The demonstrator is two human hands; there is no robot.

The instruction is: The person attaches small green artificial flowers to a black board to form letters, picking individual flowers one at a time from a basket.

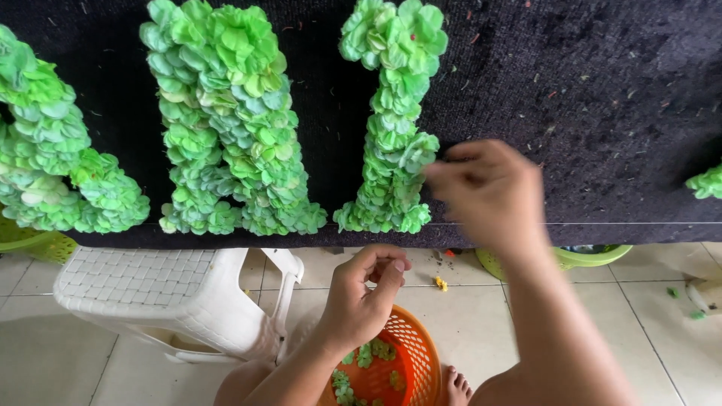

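The right hand (492,192) is raised against a black board (602,98), its fingertips pinched together at the edge of a tall green flower shape (391,120) — it is blurred, so whether a small piece sits between the fingers cannot be told; the left hand (365,297) hangs lower, fingers curled in toward the thumb as if pinching, though nothing can be made out in the grip. Directly below the left hand sits an orange basket (410,353) on the tiled floor (481,323), holding a few loose green paper flowers (365,357); a bare foot (456,387) rests just beside it. On the board, left of the tall shape, stand two more forms built of green flowers — a wide one (226,120) in the middle and another (53,165) at the left edge; a small green tuft (707,183) shows at the far right. A white plastic stool (173,289) stands near the basket; a green tub (594,257) peeks from under the board.
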